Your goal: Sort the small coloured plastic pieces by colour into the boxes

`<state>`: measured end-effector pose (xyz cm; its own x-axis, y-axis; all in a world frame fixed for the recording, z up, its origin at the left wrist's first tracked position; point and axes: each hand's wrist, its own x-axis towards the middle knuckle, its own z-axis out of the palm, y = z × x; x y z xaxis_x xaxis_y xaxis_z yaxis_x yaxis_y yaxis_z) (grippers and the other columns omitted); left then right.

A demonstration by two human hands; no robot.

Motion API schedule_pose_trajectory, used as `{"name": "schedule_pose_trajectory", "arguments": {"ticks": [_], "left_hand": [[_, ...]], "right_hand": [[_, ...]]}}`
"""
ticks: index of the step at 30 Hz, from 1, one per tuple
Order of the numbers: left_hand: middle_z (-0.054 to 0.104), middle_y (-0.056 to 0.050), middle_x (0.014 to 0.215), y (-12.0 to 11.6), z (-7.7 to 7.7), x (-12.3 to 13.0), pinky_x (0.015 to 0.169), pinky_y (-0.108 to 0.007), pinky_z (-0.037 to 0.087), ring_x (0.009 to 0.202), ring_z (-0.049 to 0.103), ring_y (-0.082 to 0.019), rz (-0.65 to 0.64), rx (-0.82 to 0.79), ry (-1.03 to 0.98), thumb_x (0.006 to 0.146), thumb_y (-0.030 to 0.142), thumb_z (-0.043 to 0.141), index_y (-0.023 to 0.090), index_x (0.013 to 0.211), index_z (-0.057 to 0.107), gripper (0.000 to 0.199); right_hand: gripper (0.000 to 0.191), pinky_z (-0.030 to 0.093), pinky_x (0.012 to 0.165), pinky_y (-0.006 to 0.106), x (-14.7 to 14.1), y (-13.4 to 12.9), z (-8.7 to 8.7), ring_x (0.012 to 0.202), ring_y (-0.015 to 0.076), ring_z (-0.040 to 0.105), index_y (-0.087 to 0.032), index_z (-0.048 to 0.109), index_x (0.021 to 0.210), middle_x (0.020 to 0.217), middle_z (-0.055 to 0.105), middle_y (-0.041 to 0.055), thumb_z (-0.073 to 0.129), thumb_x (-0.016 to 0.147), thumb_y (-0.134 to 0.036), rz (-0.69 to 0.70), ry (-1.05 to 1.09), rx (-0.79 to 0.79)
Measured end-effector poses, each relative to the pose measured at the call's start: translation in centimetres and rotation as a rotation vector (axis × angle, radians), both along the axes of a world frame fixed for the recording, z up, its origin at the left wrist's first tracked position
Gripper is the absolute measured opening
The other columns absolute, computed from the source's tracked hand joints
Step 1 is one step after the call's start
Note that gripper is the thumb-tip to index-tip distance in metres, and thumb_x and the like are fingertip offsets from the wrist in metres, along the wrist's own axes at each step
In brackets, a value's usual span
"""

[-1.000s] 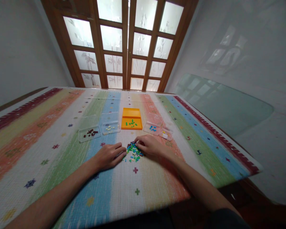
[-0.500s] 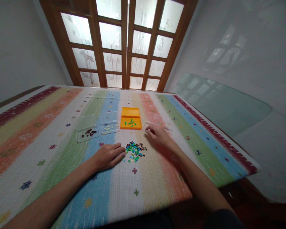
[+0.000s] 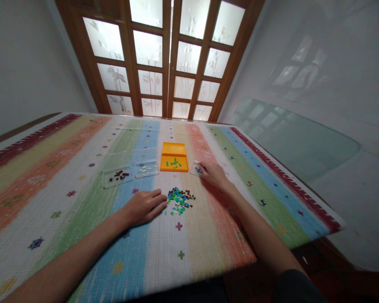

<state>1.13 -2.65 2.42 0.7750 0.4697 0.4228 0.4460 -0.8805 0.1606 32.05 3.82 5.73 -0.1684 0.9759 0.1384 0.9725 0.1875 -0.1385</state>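
A mixed pile of small toy building bricks (image 3: 179,198), in blue, green, brown and cream, lies on the tablecloth. My left hand (image 3: 147,205) rests flat at the pile's left edge, its fingers loosely stretched and its fingertips beside the bricks. Over a clear plastic box (image 3: 193,170) on the right is my right hand (image 3: 212,173), thumb and forefinger pinched together. Blue bricks (image 3: 198,169) show in that box just under the fingertips. Whether a brick is still between those fingers is hidden. The hand covers much of the box.
An open orange box (image 3: 174,169) holding green bricks stands beyond the pile. To its left are a clear box (image 3: 146,174) with cream bricks and another clear box (image 3: 117,184) with brown bricks. A striped tablecloth (image 3: 164,252) covers the table.
My right hand has shifted slightly right and lower over the clear box, and blue bricks now show beneath its fingertips. My left hand stays by the pile.
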Motion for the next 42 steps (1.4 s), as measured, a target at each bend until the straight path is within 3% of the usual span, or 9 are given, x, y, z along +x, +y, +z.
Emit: {"name": "schedule_pose_trajectory", "arguments": {"ticks": [3,7,14,18,24,31,37,42], "left_hand": [[0.063,-0.003,0.080,0.0,-0.1,0.0,0.058,-0.024,0.047,0.065,0.062,-0.013,0.000,-0.007,-0.008,0.106,0.029,0.039,0.018,0.102,0.067,0.030],[0.063,-0.003,0.081,0.0,-0.2,-0.1,0.058,-0.024,0.047,0.065,0.061,-0.013,-0.002,0.001,-0.010,0.107,0.030,0.038,0.017,0.101,0.067,0.032],[0.064,-0.003,0.081,0.0,0.0,0.0,0.059,-0.025,0.047,0.066,0.063,-0.014,0.008,0.003,0.016,0.108,0.032,0.035,0.017,0.101,0.067,0.036],[0.064,-0.003,0.080,-0.1,0.1,0.0,0.059,-0.025,0.046,0.066,0.062,-0.014,0.012,0.011,0.012,0.107,0.031,0.036,0.016,0.100,0.068,0.036],[0.063,-0.003,0.081,-0.1,0.0,0.1,0.060,-0.024,0.047,0.067,0.062,-0.013,0.013,-0.011,0.008,0.107,0.030,0.038,0.016,0.101,0.068,0.033],[0.063,-0.003,0.080,0.0,-0.1,0.1,0.059,-0.024,0.047,0.066,0.062,-0.013,0.016,-0.004,0.016,0.107,0.030,0.037,0.017,0.101,0.068,0.034],[0.063,-0.004,0.080,0.0,0.1,0.1,0.059,-0.025,0.048,0.065,0.061,-0.013,0.001,-0.007,0.003,0.107,0.030,0.036,0.016,0.099,0.067,0.035],[0.063,-0.004,0.081,0.1,-0.2,0.0,0.059,-0.025,0.048,0.065,0.061,-0.013,0.000,-0.010,0.014,0.107,0.031,0.036,0.017,0.100,0.067,0.035]], "right_hand": [[0.030,0.041,0.073,0.030,-0.1,-0.2,0.2,0.090,0.0246,0.067,-0.016,0.074,0.109,0.104,0.076,0.0155,0.046,0.101,-0.025,0.008,0.070,0.038],[0.026,0.042,0.075,0.029,-0.8,-1.3,-0.2,0.084,0.0217,0.066,-0.016,0.073,0.108,0.098,0.076,0.0123,0.051,0.098,-0.023,0.170,0.231,0.068],[0.019,0.044,0.071,0.026,-4.2,-4.3,0.2,0.075,0.0162,0.065,-0.018,0.075,0.104,0.087,0.075,0.0058,0.059,0.096,-0.022,0.484,0.386,-0.168],[0.021,0.043,0.069,0.025,-5.6,-5.1,0.4,0.072,0.0151,0.064,-0.017,0.077,0.109,0.084,0.076,0.0050,0.062,0.094,-0.019,0.542,0.351,-0.216],[0.019,0.045,0.074,0.026,-6.0,-4.9,-0.8,0.082,0.0173,0.068,-0.018,0.077,0.107,0.095,0.078,0.0080,0.063,0.094,-0.017,0.543,0.277,-0.170],[0.017,0.047,0.081,0.028,-5.1,-4.1,-1.1,0.087,0.0178,0.067,-0.017,0.075,0.103,0.099,0.076,0.0084,0.059,0.098,-0.020,0.541,0.392,-0.064],[0.014,0.044,0.076,0.028,-1.9,-1.7,-0.7,0.083,0.0178,0.063,-0.016,0.074,0.098,0.093,0.072,0.0081,0.060,0.095,-0.017,0.373,0.392,0.119],[0.018,0.040,0.074,0.028,0.3,-0.1,-0.7,0.079,0.0181,0.060,-0.017,0.077,0.102,0.092,0.068,0.0083,0.060,0.094,-0.016,0.235,0.295,0.100]]}}
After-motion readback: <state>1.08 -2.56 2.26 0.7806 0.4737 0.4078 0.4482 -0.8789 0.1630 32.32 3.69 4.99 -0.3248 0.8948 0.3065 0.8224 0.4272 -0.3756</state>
